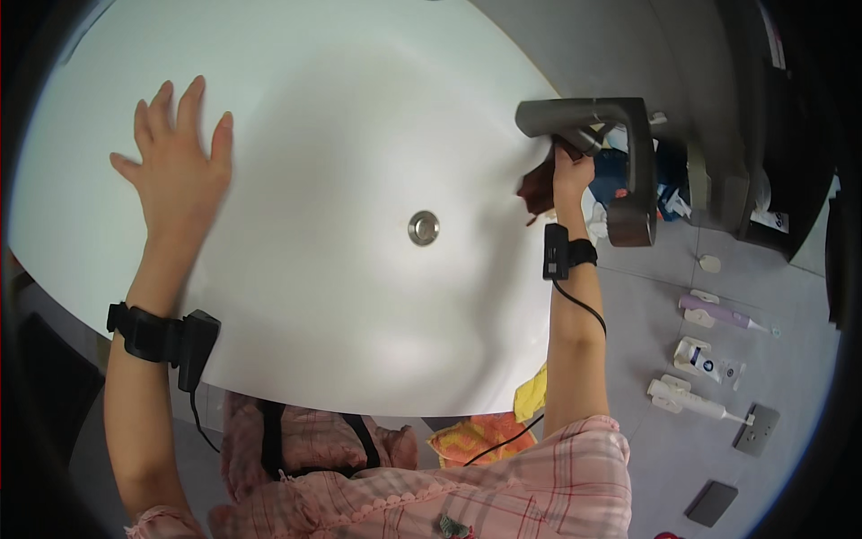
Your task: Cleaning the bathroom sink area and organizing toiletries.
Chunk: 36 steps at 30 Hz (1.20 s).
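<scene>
My left hand [180,165] lies with its fingers spread on the left side of a white basin [337,283] and holds nothing. On the basin's right rim, my right hand [574,168] grips a dark reddish-brown cloth [539,188], bunched beneath the spout of a dark grey faucet [582,116]. Part of that hand is hidden by the faucet. A round metal drain [423,228] sits in the basin between my hands.
Several small items lie behind the faucet. On the grey tiled wall at right are a purple electric toothbrush [715,311], a tube [707,362], a white electric toothbrush [690,399] and a grey socket plate [757,429]. A yellow cloth [532,396] hangs by the basin's lower right edge.
</scene>
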Tool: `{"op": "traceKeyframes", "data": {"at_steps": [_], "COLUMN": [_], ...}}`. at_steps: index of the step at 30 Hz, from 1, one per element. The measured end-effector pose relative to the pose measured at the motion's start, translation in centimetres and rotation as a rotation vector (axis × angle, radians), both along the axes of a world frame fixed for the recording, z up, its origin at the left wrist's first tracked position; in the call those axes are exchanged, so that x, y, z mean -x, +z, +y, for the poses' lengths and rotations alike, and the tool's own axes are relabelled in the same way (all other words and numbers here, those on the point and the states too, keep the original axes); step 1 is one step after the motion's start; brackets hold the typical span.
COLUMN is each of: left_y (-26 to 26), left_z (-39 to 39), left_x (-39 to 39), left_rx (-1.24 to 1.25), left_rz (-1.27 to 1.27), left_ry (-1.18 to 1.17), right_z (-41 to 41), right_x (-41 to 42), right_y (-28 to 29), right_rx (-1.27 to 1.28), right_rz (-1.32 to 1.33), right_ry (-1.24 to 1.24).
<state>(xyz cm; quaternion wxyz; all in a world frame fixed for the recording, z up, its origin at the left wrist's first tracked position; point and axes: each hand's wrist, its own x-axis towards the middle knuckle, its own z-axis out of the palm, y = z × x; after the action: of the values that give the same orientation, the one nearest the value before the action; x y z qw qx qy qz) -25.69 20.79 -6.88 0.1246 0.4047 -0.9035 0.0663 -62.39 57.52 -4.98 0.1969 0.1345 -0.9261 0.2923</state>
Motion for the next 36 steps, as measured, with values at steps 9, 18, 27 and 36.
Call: {"op": "traceKeyframes", "data": {"at_steps": [9,18,27,36], "left_y": [0.1,1.3,1.5,1.5], "left_z": [-0.2,0.3,0.4,0.2], "left_x": [0.0,0.3,0.5,0.1], "left_rx": [-0.009,-0.079,-0.081,-0.09], "left_rz": [0.007,0.016,0.066,-0.017], "left_ry": [0.015,0.009,-0.014,0.021], "right_z": [1.4,5.3,8.9,3.4], "right_x": [-0.5,3.4,1.7,-20.8], "right_y": [-0.4,3.7,1.8,4.8], "right_rx": [-0.136,-0.23,-0.252,-0.172], "right_rz": [0.069,0.092,0.276,-0.283], "right_ry": [0.191,0.29,-0.026,0.013]}}
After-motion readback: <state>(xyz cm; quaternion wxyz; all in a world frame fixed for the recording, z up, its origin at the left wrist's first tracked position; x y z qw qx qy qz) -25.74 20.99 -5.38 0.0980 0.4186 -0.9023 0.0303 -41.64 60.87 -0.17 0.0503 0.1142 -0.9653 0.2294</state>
